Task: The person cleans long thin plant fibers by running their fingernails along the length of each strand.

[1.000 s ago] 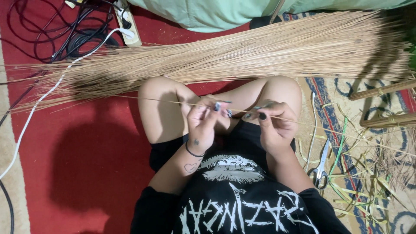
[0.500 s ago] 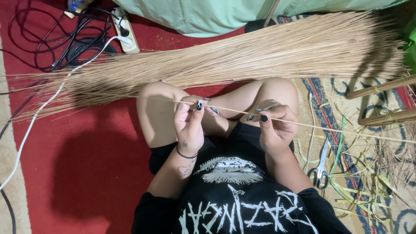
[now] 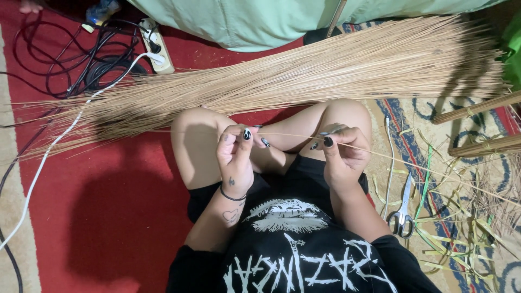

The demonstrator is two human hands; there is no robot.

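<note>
Midrib stick (image 3: 287, 135), 1 thin tan strand, runs across the person's lap just in front of the big bundle of sticks (image 3: 304, 76), and passes on to the right over the patterned rug. Left hand (image 3: 236, 154) pinches it between thumb and forefinger, fingers closed tight on it, near-side of the bundle above the left knee. Right hand (image 3: 339, 152) also closed on the same stick, thumb and fingers curled round it, above the right knee. Both hands are near each other, stick stretched between them. Something small and dark (image 3: 265, 142) shows at the stick between the hands; could be a blade or just a painted nail, cannot tell.

Progress, judged from how things lie: the bundle, lying on the red mat beyond the knees, is large, looks clean and stripped, so a lot seems done. Green and yellow leaf strips (image 3: 461, 239) lie scattered to the right of the bundle's near side, on the rug, which reads as trimmed-off waste. Scissors (image 3: 402, 214) rest on the rug right of the person's right thigh, untouched. 2 tied smaller bundles (image 3: 483, 125) lie at the right, below the big bundle's thick end, maybe finished lots. Dry frond material at far right may be what is left to strip; amount unclear.

Left of the bundle: power strip (image 3: 154, 46) and tangled cables (image 3: 81, 59) on the red mat. Green cloth (image 3: 260, 19) lies beyond the bundle.
</note>
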